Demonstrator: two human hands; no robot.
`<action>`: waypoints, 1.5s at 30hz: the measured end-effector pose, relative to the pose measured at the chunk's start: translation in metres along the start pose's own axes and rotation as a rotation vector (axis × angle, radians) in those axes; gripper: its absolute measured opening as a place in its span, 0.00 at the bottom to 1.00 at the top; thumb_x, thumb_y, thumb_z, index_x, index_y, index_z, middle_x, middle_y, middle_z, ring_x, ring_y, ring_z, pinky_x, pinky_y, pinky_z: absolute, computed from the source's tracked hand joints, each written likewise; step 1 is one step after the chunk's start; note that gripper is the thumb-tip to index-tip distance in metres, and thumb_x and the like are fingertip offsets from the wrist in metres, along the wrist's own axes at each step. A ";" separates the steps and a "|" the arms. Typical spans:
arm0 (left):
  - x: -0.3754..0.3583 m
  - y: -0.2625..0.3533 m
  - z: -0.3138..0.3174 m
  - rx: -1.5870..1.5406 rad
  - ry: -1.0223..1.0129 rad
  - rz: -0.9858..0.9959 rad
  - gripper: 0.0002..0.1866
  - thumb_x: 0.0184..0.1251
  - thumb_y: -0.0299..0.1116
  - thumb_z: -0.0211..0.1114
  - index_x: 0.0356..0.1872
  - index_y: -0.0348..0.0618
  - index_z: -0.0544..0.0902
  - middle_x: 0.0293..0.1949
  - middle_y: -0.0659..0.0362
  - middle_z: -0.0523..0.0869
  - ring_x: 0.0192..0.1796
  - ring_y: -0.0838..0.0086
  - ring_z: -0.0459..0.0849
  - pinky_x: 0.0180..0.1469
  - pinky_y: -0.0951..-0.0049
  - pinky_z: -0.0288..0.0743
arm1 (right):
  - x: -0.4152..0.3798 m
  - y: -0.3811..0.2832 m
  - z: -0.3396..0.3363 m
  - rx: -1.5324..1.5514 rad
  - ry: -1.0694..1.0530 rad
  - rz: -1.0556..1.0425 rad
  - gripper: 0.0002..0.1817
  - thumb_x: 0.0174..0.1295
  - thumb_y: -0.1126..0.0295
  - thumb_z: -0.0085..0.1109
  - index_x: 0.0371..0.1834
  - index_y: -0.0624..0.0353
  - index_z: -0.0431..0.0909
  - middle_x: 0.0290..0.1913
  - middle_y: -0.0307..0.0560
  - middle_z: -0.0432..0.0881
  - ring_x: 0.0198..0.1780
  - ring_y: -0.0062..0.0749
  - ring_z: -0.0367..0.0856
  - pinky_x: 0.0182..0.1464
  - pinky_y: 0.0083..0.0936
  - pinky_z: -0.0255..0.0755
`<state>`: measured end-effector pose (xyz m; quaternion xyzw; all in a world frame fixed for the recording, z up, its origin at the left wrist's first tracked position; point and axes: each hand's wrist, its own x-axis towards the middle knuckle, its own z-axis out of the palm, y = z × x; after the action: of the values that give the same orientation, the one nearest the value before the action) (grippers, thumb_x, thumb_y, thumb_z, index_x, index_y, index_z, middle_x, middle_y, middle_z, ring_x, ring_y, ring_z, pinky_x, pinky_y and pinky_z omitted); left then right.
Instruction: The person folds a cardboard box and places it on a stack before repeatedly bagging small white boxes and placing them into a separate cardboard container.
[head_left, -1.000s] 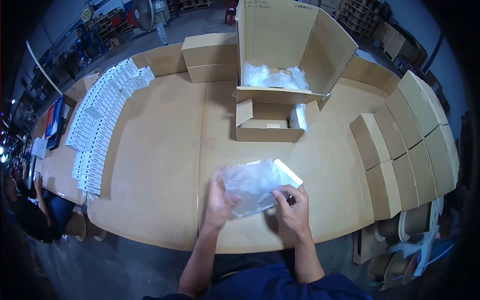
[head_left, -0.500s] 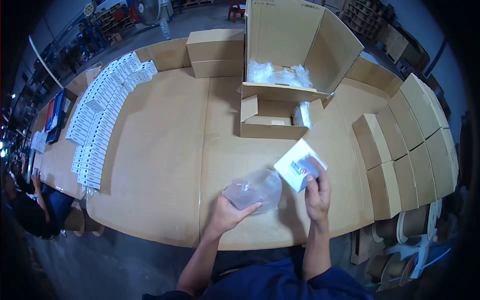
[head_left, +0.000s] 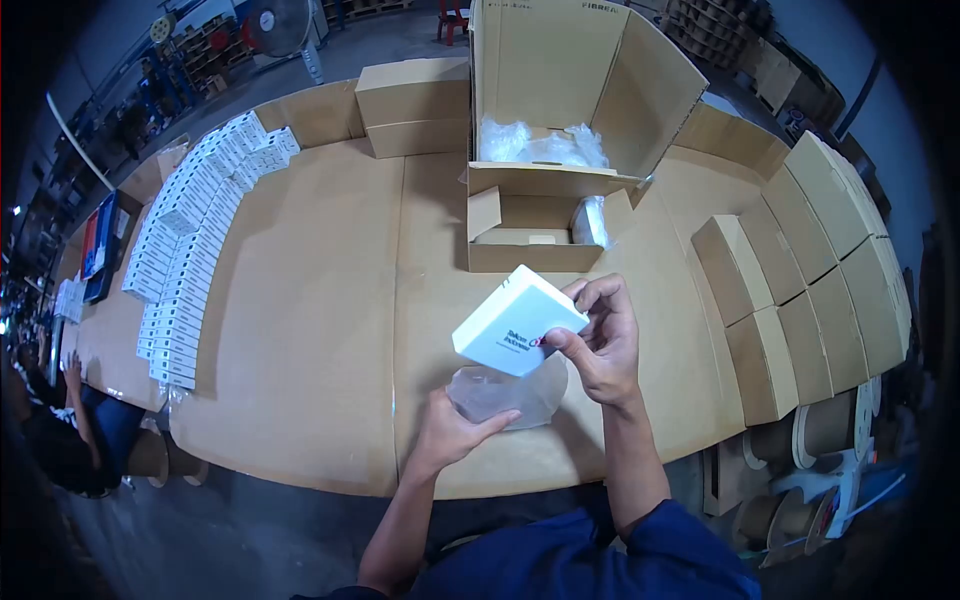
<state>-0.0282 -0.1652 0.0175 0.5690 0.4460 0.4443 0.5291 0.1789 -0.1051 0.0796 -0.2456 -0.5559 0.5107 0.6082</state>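
Note:
My right hand [head_left: 607, 340] grips a small white printed box [head_left: 515, 325] by its right edge, thumb on the printed face. The box is tilted and overlaps the top of a clear plastic bag [head_left: 520, 400]. That bag is held in my left hand [head_left: 455, 432], whose thumb lies across its front. Beyond my hands stands an open cardboard carton [head_left: 535, 259] with one plastic-wrapped white box [head_left: 590, 222] at its right end.
A tall open carton [head_left: 640, 100] holding clear plastic bags [head_left: 540, 146] stands behind. Stacked white boxes [head_left: 185, 250] line the left side; brown cartons [head_left: 810, 290] are stacked at right. At far left, a person's hand [head_left: 72, 372] rests near the table edge.
My right hand has moved the white box left, over the bag, and turned it so that its printed face shows more upright. My left hand stays nearly in place with the bag.

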 end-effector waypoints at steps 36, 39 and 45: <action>0.001 -0.026 0.003 -0.360 0.117 -0.065 0.19 0.84 0.37 0.59 0.64 0.33 0.78 0.54 0.58 0.87 0.55 0.77 0.84 0.60 0.72 0.78 | 0.003 0.019 -0.016 -0.466 -0.081 0.244 0.11 0.70 0.70 0.69 0.46 0.65 0.79 0.38 0.45 0.87 0.44 0.25 0.86 0.54 0.29 0.79; 0.002 -0.037 0.008 -0.514 0.221 -0.070 0.19 0.87 0.37 0.54 0.64 0.32 0.78 0.56 0.57 0.86 0.57 0.79 0.82 0.62 0.74 0.76 | -0.007 0.027 -0.011 -0.289 0.019 0.320 0.13 0.73 0.70 0.66 0.53 0.65 0.77 0.44 0.46 0.88 0.48 0.26 0.86 0.56 0.28 0.79; 0.006 -0.045 0.005 -0.592 0.296 -0.035 0.20 0.87 0.38 0.54 0.65 0.31 0.78 0.56 0.56 0.86 0.56 0.78 0.83 0.62 0.73 0.76 | -0.050 0.039 -0.009 0.063 0.180 0.498 0.13 0.73 0.75 0.65 0.56 0.67 0.78 0.47 0.46 0.88 0.49 0.23 0.85 0.56 0.24 0.80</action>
<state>-0.0243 -0.1588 -0.0273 0.3123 0.3793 0.6233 0.6084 0.1809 -0.1338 0.0224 -0.4003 -0.4057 0.6378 0.5180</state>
